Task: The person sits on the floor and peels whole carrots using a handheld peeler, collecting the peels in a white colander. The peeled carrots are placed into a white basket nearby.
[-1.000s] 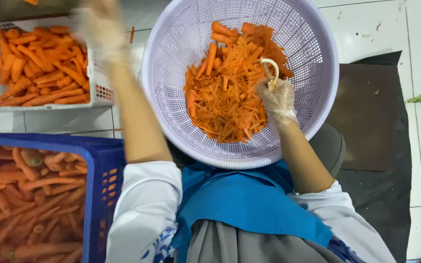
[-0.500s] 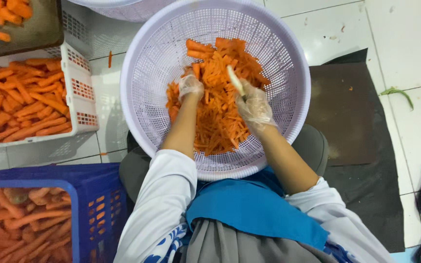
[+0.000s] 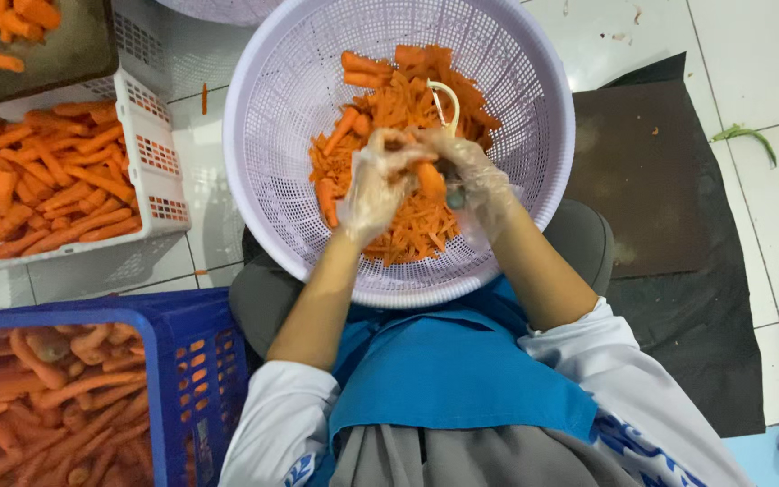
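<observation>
My blue apron point(image 3: 462, 379) fills the lower centre of the frame. Just above it, the round lavender perforated plastic basket point(image 3: 263, 135) rests on my lap, holding a heap of orange carrot peelings point(image 3: 398, 225).

Both hands now meet over the basket centre. Half a second ago they were apart, and a second ago my left hand was reaching toward the upper left of the frame. My left hand point(image 3: 373, 185), in a thin clear glove, is closed around a stubby orange carrot point(image 3: 427, 179), which sits between the two hands above the peelings. My right hand point(image 3: 475, 180), also gloved, is closed on a white-handled peeler point(image 3: 446, 104), whose loop projects upward toward the far rim. The carrot has thus been brought in and presented to the peeler.

At lower left stands a blue plastic crate of unpeeled carrots point(image 3: 47, 397). At upper left, a white plastic crate of bright peeled carrots point(image 3: 47, 189) sits on the tiled floor.
</observation>
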